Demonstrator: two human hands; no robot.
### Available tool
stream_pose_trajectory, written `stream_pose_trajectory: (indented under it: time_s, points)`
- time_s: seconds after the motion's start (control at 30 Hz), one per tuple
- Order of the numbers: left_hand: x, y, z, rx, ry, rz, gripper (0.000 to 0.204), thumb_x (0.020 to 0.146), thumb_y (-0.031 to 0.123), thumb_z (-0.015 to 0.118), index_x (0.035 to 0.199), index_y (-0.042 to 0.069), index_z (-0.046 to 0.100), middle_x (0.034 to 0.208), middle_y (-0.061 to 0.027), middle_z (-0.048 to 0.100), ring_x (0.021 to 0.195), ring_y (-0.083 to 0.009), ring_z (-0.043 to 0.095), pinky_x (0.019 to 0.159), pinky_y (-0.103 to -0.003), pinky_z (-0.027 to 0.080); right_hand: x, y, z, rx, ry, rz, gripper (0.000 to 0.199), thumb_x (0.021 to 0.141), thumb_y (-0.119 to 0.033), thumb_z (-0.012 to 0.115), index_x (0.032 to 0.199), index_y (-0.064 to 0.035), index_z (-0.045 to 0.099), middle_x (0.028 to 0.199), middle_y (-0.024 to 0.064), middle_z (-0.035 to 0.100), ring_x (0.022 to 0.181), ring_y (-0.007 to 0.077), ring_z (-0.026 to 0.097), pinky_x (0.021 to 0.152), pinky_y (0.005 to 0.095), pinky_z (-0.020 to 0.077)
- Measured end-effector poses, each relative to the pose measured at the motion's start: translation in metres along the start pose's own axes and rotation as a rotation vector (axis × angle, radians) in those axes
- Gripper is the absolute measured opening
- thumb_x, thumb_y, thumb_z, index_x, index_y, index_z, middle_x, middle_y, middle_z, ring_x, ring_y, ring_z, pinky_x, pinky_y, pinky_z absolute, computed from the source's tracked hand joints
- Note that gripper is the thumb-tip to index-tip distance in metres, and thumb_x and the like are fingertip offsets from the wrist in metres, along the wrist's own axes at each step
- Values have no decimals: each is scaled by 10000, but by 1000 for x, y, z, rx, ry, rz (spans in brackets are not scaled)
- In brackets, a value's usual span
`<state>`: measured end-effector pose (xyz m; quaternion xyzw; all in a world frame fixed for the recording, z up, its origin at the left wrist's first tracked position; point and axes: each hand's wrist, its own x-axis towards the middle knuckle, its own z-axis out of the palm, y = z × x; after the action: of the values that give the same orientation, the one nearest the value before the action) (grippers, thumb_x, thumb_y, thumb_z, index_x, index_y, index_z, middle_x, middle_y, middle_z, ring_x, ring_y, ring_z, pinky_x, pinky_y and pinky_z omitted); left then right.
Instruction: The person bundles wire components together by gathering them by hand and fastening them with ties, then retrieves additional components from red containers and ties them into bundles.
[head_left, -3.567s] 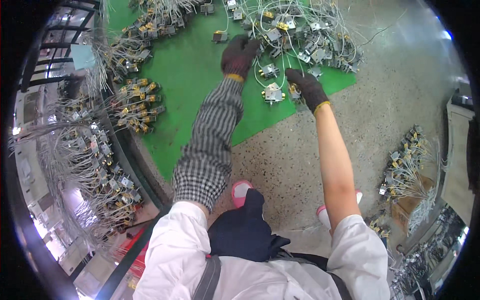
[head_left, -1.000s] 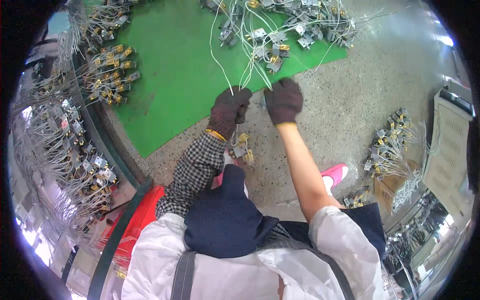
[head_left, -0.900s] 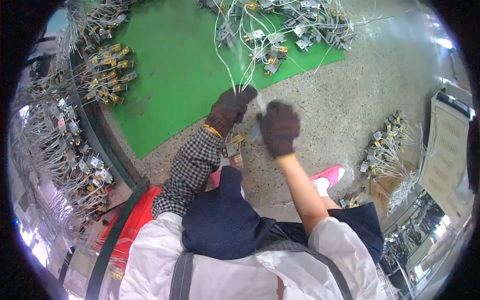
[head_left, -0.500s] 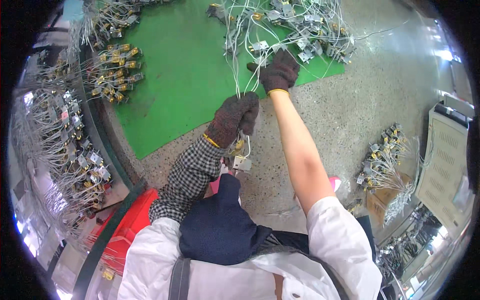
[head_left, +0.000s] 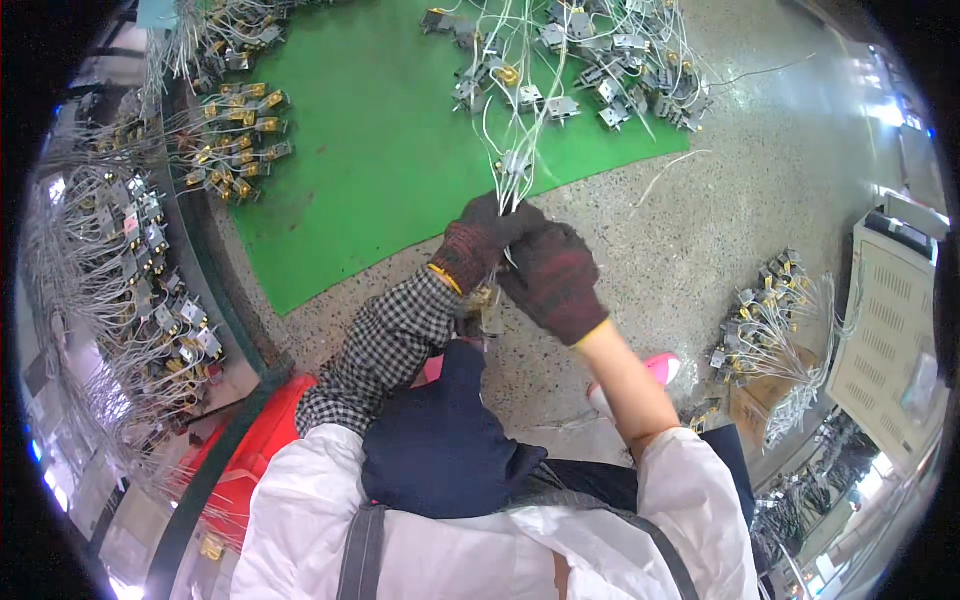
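My left hand (head_left: 478, 238), in a dark knitted glove, is closed round a bundle of thin white wires (head_left: 514, 186). The wires run from its fist out over the green mat (head_left: 350, 180) at the far side. Pressed against the left fist is my right hand (head_left: 558, 280), gloved the same way and closed on the bundle, its fingertips partly hidden. Below the fists hang a few small metal parts (head_left: 490, 312), brass-coloured and grey. Beyond the hands, several grey metal parts with white wires lie in a pile (head_left: 625, 65) on the mat.
Brass-coloured parts (head_left: 240, 140) lie along the mat's left edge. A rack of wired parts (head_left: 150, 270) fills the left, above a red bin (head_left: 260, 450). To the right, another wired bunch (head_left: 775, 310) stands by a beige vented cabinet (head_left: 890, 340). A loose wire (head_left: 665, 178) lies on the speckled floor.
My right hand has come back from the pile to the left fist. More wires now run through the grip, and the left hand has shifted slightly right and nearer.
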<state>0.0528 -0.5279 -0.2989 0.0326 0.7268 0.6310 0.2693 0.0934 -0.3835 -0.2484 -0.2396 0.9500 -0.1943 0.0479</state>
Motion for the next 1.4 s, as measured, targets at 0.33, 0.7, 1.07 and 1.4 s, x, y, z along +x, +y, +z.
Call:
stream_pose_trajectory:
  time_s: [0.33,0.7,1.07,1.4]
  points:
    - [-13,36,-10,-357,14,55,215,925,253,537,922,38,557,729,-27,547,598,-118,508,542,-253,427,149,78,85,-380,465,162,848,598,-601,664,1223,-48,514,1246,199,502,1142,410,438,925,537,347]
    - [1,0,-14,-543,126,-170,267,913,254,565,988,0,595,778,-43,571,632,-107,539,586,-268,478,41,107,41,451,-105,466,333,661,-247,675,971,-129,646,923,107,659,869,263,639,744,376,501]
    - [-5,-20,-5,-508,13,-216,303,829,306,679,879,7,662,749,-42,641,631,-133,587,584,-287,478,1,-9,16,-61,39,133,359,715,-302,655,935,-28,582,847,128,572,815,322,566,731,442,454]
    - [1,-24,-11,-896,-79,-420,231,831,198,642,957,5,663,746,-44,632,660,-117,599,603,-255,497,21,149,80,518,492,851,278,872,-192,550,1068,-15,637,1106,120,640,1001,228,612,850,347,476]
